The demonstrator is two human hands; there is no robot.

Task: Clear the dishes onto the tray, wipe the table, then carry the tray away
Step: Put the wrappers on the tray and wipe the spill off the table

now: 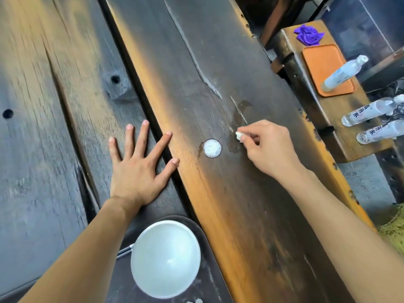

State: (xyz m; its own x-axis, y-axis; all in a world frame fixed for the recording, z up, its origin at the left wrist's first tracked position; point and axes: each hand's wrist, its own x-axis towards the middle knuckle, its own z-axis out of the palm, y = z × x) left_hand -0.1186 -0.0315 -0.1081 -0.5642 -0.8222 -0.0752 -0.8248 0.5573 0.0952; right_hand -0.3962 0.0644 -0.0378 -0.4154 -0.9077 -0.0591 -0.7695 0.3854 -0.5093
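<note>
A white bowl sits on a dark tray at the near edge of the dark wooden table. Thin metal chopsticks poke out from under my left forearm beside the bowl. My left hand lies flat on the table, fingers spread. My right hand pinches a small white wad of tissue against the tabletop, next to a damp patch. A small round white spot lies on the wood between my hands.
A lower wooden bench at the right holds an orange tray with a clear bottle lying on it, a purple cloth, and two more bottles. A gap runs between the table planks.
</note>
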